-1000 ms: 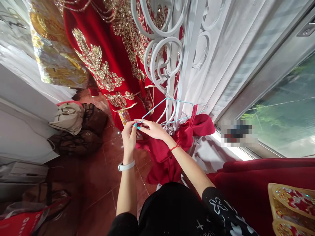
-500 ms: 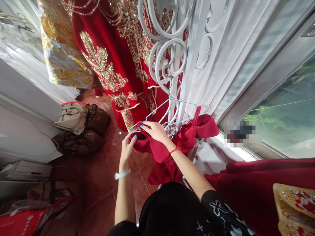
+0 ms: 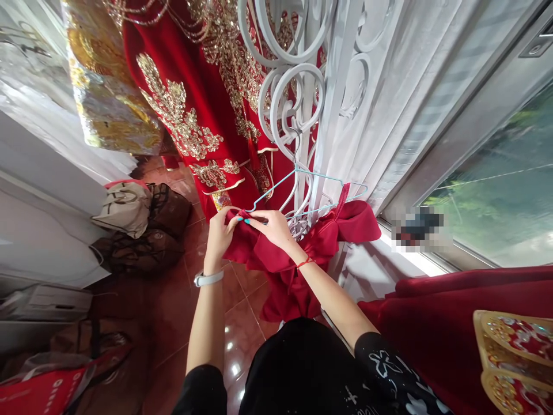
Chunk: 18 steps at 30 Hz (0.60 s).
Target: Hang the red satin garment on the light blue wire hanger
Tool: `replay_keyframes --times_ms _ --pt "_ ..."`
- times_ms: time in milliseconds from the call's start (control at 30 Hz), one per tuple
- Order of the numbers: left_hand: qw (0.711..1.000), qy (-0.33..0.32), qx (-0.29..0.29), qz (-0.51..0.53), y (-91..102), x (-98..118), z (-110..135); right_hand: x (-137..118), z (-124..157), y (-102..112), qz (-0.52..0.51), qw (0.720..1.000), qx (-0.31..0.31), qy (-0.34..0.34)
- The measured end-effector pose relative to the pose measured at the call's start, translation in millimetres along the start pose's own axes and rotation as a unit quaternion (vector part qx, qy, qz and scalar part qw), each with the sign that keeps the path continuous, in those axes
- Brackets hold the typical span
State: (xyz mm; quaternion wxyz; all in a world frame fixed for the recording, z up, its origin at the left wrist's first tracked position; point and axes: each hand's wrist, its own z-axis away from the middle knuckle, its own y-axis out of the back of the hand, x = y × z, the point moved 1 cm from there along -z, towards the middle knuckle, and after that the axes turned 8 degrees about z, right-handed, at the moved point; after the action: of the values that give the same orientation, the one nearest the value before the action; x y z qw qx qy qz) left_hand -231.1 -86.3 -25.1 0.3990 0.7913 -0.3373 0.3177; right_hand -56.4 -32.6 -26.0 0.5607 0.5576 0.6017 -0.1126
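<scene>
Now, hands: the left hand [image 3: 218, 230] and the right hand [image 3: 270, 226] are both pinched shut on the top edge of the red dress [image 3: 298, 259].
Where it is: the dress hangs low from a thin blue hanger [image 3: 302, 190], hooked on the curly white rack [image 3: 294, 104].
Feel: I think the cloth is soft, floppy and a bit slippery, and not heavy.
Best hold: the strap and top edge, close to the hanger's end.
Nearby: a red and gold gown [image 3: 194, 98], bags [image 3: 142, 225] on the floor.
</scene>
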Motion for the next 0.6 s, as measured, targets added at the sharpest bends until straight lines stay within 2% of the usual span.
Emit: replay_keyframes --times_ms 100,167,267,367,433,500,533,600 --pt "0.999 -0.017 -0.035 -0.034 -2.5 13 -9 2 -3 2 -0.017 1.0 0.003 0.013" --pt "0.994 -0.04 -0.063 -0.075 -5.7 22 -13 5 -10 4 -0.026 0.999 -0.017 0.013" --pt "0.977 -0.057 -0.106 -0.174 -13.9 40 -17 11 -23 7 -0.007 0.999 -0.038 0.002" --pt "0.955 -0.047 -0.125 -0.264 -26.2 55 -18 12 -26 11 0.03 0.999 -0.034 -0.019" --pt "0.952 -0.05 -0.109 -0.281 -35.3 57 -16 9 -18 16 -0.003 1.0 -0.027 -0.01" --pt "0.962 -0.066 -0.051 -0.26 -43.0 52 -12 7 -2 28 -0.064 0.998 0.01 0.016" --pt "0.968 -0.075 -0.012 -0.24 -45.9 48 -11 7 9 38 -0.077 0.995 0.049 0.026" --pt "0.975 -0.085 0.049 -0.197 -50.0 39 -10 14 34 64 -0.041 0.983 0.177 0.027"
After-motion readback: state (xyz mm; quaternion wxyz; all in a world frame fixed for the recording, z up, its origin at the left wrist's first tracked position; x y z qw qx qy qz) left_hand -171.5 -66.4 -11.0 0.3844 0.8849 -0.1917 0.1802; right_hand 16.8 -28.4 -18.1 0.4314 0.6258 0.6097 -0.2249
